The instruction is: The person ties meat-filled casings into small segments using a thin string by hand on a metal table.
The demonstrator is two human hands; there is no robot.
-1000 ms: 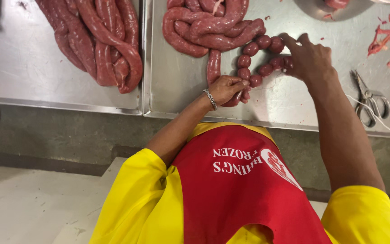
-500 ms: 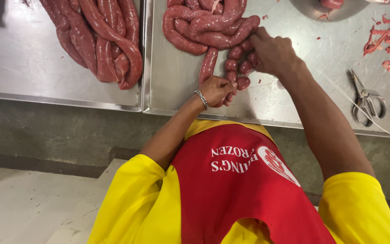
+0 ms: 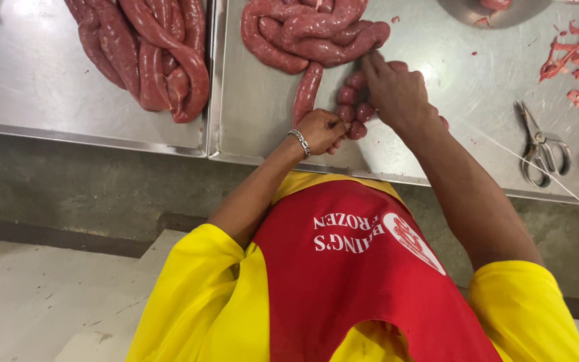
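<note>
On the desk [image 3: 437,144], a sausage coil [image 3: 309,33] lies behind short sausage links [image 3: 351,110]; another coil [image 3: 145,53] lies left, scissors [image 3: 541,144] right.

Steel scissors [image 3: 539,146] lie on the steel table [image 3: 470,80]; meat scraps [image 3: 574,53] beyond them.

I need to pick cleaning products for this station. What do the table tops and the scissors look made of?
The table tops look like brushed stainless steel: grey, dully reflective, with folded edges. The scissors look all metal, handles too, with a silvery shine; the alloy cannot be told.
</note>
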